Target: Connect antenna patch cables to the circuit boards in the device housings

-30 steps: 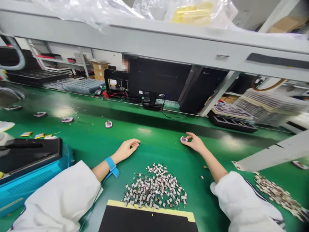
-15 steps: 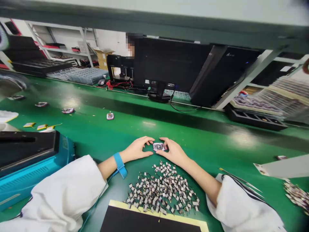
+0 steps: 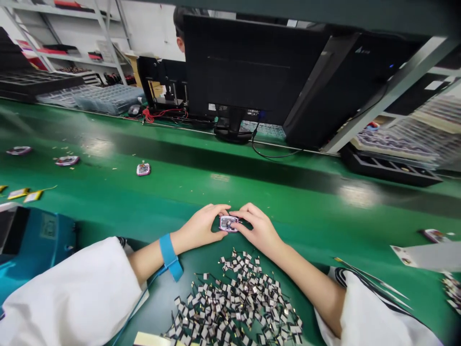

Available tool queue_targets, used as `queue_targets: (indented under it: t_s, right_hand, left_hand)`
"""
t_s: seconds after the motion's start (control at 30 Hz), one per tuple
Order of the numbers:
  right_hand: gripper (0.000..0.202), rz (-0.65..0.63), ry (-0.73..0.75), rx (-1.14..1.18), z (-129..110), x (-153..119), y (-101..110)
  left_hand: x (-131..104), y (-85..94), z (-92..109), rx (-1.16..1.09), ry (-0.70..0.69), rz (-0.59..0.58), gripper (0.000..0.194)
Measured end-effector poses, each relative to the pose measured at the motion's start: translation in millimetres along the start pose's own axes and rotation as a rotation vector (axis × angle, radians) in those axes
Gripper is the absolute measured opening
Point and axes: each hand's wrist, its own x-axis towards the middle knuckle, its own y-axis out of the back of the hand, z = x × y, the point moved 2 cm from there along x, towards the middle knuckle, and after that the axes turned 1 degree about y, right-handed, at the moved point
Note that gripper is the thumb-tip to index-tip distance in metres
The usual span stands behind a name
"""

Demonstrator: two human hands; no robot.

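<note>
Both hands have closed in, left hand and right hand pinching the small module between them.

A small module was held between left hand and right hand, behind a pile of clips; a monitor was set beyond.

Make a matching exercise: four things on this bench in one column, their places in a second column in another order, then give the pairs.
1. small pink-rimmed module
2. blue wrist strap
3. pile of small metal parts
4. black monitor

a. on the left forearm
b. far side of the green belt, back turned to the camera
c. between the fingertips of the left hand and right hand
d. on the mat, just nearer than both hands

Pairs: 1-c, 2-a, 3-d, 4-b
</note>
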Motion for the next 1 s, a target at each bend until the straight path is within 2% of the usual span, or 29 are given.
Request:
queue_targets:
  t_s: [0.13, 0.2, 0.3, 0.37, 0.43, 0.53, 0.63, 0.73, 0.87, 1.0]
  right_hand:
    - [0.028, 0.028, -0.059, -0.102, -3, -4, 0]
    - [0.026, 0.031, -0.085, -0.099, -5, -5, -2]
    - [0.018, -0.032, -0.006, -0.009, -8, 0, -6]
    - [0.014, -0.058, 0.062, 0.053, -8, 6, -8]
    - [0.010, -0.059, 0.123, 0.098, -8, 13, -11]
    - [0.011, -0.005, 0.184, 0.093, -9, 18, -13]
    - [0.014, 0.078, 0.183, 0.033, -10, 16, -12]
    - [0.017, 0.050, 0.235, -0.062, -13, 10, -10]
    - [0.018, 0.037, 0.338, -0.283, -20, 7, -10]
    - [0.014, 0.092, 0.321, -0.335, -24, 9, -12]
  left_hand:
    - [-2, -3.0, 6, 0.106, 0.082, 0.041, 0.052]
    - [-3, -2.9, 6, 0.149, 0.139, 0.031, 0.063]
    - [-5, 1.2, 0, 0.057, 0.152, -0.079, 0.080]
    - [-5, 6.5, -6, -0.027, 0.118, -0.159, 0.076]
    - [-5, 11.9, -13, -0.071, 0.071, -0.173, 0.071]
    - [-6, 14.6, -16, -0.081, -0.008, -0.127, 0.075]
    - [-8, 10.8, -11, -0.044, -0.038, -0.115, 0.074]
    - [-9, 8.3, -4, -0.007, -0.038, -0.073, 0.066]
    - [-10, 8.7, -2, 0.030, -0.054, 0.054, 0.056]
    - [-11, 8.7, 1, 0.138, -0.110, 0.155, 0.051]
